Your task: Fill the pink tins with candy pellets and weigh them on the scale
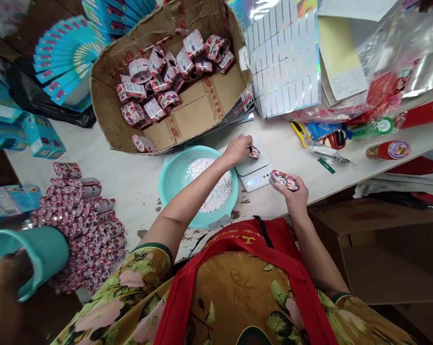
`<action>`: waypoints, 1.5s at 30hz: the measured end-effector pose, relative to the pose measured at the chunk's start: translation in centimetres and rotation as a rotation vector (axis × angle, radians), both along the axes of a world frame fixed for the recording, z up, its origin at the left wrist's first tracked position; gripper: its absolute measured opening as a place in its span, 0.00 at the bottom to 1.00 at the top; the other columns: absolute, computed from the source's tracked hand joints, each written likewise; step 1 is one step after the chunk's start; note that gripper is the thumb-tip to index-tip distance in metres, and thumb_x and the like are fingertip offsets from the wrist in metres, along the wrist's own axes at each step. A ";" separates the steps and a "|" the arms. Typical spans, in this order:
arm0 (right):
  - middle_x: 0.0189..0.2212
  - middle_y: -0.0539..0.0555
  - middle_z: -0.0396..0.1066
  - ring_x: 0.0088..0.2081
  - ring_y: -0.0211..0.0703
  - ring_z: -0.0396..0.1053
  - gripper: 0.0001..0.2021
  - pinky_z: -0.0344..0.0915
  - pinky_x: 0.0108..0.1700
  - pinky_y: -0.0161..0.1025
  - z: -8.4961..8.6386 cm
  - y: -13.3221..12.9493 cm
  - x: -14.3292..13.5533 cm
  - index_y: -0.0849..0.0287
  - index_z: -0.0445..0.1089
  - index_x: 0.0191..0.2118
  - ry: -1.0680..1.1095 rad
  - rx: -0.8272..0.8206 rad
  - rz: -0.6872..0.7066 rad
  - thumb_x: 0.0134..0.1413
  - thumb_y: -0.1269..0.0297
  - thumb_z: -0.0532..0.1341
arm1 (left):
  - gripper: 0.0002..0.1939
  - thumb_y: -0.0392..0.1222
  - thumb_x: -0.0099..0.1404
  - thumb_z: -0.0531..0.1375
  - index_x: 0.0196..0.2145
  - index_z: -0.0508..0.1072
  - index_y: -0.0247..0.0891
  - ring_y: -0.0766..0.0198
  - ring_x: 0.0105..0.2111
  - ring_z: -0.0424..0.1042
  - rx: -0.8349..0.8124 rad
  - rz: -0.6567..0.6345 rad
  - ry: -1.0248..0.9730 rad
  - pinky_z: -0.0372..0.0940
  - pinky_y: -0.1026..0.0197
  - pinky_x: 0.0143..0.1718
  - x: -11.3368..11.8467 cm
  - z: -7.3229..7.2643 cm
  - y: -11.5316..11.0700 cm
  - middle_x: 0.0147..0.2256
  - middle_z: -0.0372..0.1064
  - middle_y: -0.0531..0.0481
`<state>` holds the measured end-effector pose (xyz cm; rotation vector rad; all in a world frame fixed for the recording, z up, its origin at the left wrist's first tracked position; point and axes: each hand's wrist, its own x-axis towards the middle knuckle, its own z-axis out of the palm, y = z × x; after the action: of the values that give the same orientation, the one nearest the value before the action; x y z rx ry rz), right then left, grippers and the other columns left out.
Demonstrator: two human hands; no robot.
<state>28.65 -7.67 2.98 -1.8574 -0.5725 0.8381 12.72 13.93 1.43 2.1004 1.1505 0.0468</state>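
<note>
My left hand reaches over a white digital scale, its fingers pinched together beside a small red-and-white printed piece. What lies between the fingertips is hidden. To the right of the scale, my right hand grips an oval printed packaging sleeve in red and white. Under my left forearm stands a turquoise basin with many small whitish pellets in it.
A cardboard box behind the basin contains several printed sleeves. More sleeves are piled at left, beside another person's hand on a turquoise bucket. Label sheets, tools and a red tube lie right.
</note>
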 end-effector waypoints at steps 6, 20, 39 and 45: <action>0.41 0.57 0.79 0.42 0.49 0.77 0.29 0.76 0.50 0.51 -0.7 -0.1 0.9 0.59 0.76 0.43 -0.002 -0.014 -0.028 0.31 0.54 0.78 | 0.14 0.28 0.58 0.58 0.41 0.75 0.36 0.56 0.41 0.69 -0.002 -0.008 -0.112 0.60 0.58 0.43 -0.8 0.0 -0.1 0.41 0.73 0.44; 0.42 0.53 0.79 0.41 0.45 0.77 0.30 0.77 0.46 0.45 -1.8 -1.2 2.2 0.58 0.76 0.46 0.008 0.022 -0.058 0.34 0.55 0.79 | 0.17 0.50 0.62 0.70 0.36 0.69 0.37 0.75 0.18 0.62 -0.765 0.778 -0.825 0.52 0.70 0.18 -5.6 1.7 -0.4 0.24 0.65 0.56; 0.42 0.54 0.79 0.42 0.47 0.76 0.29 0.75 0.48 0.48 -2.1 -1.4 2.9 0.58 0.76 0.46 -0.006 -0.012 -0.075 0.33 0.55 0.78 | 0.14 0.48 0.72 0.55 0.36 0.75 0.35 0.61 0.34 0.70 -0.146 0.121 -0.236 0.59 0.62 0.35 -4.0 0.3 -1.9 0.33 0.74 0.48; 0.41 0.55 0.79 0.42 0.49 0.76 0.28 0.75 0.50 0.50 -1.4 1.5 2.0 0.59 0.76 0.45 -0.012 0.022 0.040 0.34 0.55 0.77 | 0.18 0.32 0.73 0.48 0.54 0.73 0.35 0.49 0.43 0.78 0.168 -0.217 0.266 0.63 0.55 0.40 -1.4 0.8 -3.1 0.43 0.78 0.35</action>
<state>30.66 -6.16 1.59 -1.8373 -0.6255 0.8445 11.37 10.79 2.25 2.4259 1.0923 -0.2527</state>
